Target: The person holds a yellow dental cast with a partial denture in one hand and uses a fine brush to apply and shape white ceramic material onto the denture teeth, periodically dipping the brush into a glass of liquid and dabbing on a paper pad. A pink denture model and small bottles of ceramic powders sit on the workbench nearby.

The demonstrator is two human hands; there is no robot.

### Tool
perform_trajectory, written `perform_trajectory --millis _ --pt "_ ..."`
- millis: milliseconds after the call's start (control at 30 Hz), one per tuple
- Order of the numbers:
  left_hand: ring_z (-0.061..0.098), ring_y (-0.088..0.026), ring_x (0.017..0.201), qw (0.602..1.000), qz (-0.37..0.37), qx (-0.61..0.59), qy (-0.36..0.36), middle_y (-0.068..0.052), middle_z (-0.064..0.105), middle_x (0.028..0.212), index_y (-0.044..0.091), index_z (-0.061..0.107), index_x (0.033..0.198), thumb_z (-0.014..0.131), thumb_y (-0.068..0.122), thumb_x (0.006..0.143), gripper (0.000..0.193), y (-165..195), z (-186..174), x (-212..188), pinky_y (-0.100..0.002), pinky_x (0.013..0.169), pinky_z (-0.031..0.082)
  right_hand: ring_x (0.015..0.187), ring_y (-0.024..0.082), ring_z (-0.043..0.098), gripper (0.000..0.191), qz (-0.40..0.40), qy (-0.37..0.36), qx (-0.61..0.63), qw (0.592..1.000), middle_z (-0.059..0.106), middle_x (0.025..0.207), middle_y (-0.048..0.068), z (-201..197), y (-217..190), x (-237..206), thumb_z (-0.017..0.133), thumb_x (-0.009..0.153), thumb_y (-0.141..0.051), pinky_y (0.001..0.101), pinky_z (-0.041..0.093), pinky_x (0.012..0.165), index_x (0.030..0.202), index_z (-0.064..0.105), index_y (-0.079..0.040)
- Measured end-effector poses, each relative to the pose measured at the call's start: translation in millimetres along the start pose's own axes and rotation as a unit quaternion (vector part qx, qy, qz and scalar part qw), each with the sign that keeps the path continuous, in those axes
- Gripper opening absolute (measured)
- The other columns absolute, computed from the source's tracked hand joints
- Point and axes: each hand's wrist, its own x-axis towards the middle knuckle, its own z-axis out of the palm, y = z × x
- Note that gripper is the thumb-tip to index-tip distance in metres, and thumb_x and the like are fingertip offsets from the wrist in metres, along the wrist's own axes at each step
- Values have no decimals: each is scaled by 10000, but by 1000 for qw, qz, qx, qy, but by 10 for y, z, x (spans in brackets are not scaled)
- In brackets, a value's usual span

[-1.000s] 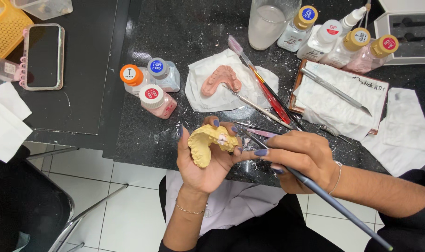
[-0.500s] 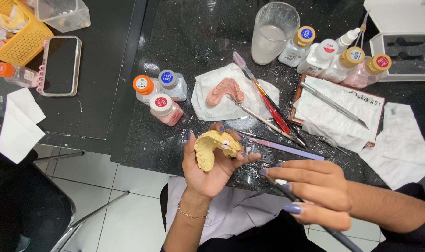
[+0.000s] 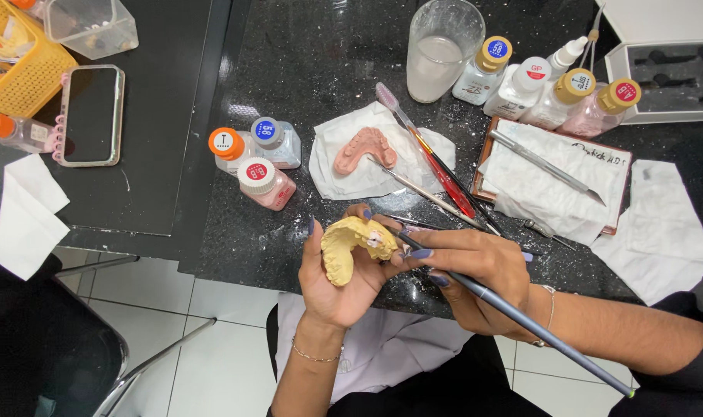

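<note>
My left hand [image 3: 332, 282] cups a yellow plaster dental model [image 3: 348, 245] over the front edge of the black speckled counter [image 3: 313, 69]. My right hand [image 3: 475, 270] grips a long grey brush [image 3: 521, 315] like a pen. The brush's tip rests against the white teeth on the right end of the model. A pink dental arch [image 3: 365, 148] lies on a white tissue [image 3: 332, 174] just beyond my hands.
Three small capped bottles [image 3: 255, 158] stand left of the tissue. A glass of cloudy liquid [image 3: 442, 50] and several more bottles [image 3: 552, 85] line the back. Brushes and metal tools [image 3: 436, 166] lie on the counter and on a tissue-covered tray [image 3: 552, 174]. A phone [image 3: 89, 114] lies far left.
My right hand has come back up from below the counter edge to the model, bringing the brush tip onto the teeth. The left hand has kept the model nearly still.
</note>
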Motion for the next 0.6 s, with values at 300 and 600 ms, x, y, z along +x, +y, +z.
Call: perform_trajectory --millis 300,600 --pt "663 -351 1095 1000 -12 -1 -25 -232 611 1341 63 496 1353 521 521 1090 529 -25 -58 14 -596 1107 508 1019 318 780 143 4 -18 31 999 724 1130 244 -83 -65 62 561 983 -35 343 638 797 1123 531 -27" --pt "623 -337 1227 1000 -15 26 2 -237 597 1343 58 489 1332 534 537 1054 556 1 -18 4 -543 1094 516 925 291 794 211 0 1 26 1000 738 1042 219 -42 -65 88 644 915 -13 315 634 709 1077 509 -13"
